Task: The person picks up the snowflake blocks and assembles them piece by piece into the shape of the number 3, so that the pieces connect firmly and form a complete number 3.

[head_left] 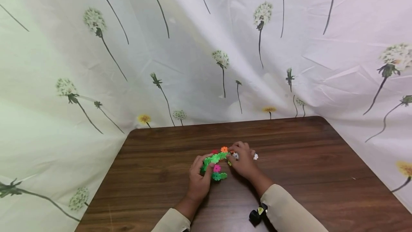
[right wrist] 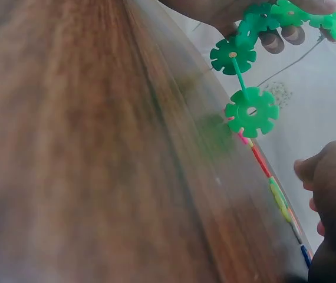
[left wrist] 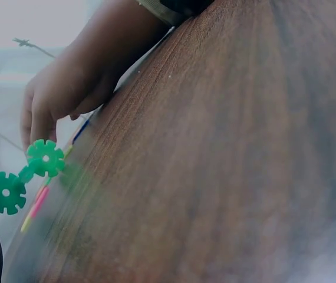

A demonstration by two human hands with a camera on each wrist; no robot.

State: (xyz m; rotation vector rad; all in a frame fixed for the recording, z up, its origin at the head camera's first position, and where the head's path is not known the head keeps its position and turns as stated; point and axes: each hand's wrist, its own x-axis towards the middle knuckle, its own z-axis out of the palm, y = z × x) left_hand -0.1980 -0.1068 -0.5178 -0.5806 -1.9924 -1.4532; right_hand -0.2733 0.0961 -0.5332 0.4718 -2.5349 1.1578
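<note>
In the head view my left hand (head_left: 199, 179) grips a curved chain of interlocking green notched plastic discs (head_left: 215, 158). The right wrist view shows that hand's fingers (right wrist: 272, 41) under the chain, with more green discs hanging from it above the tabletop. My right hand (head_left: 243, 160) reaches down beside the chain's right end, among loose discs. Thumb and forefinger stand apart there, and I see nothing held between them. From the left wrist, the right hand (left wrist: 68, 85) points downward, its fingertips partly hidden behind a green disc (left wrist: 45, 158).
Loose discs lie around the hands: orange (head_left: 224, 149), pink (head_left: 217, 168) and white (head_left: 255, 156). Beneath everything is a dark wood-grain table (head_left: 154, 189). A white dandelion-print cloth (head_left: 193, 88) hangs behind it. A black strap mount (head_left: 255, 217) is at the right wrist.
</note>
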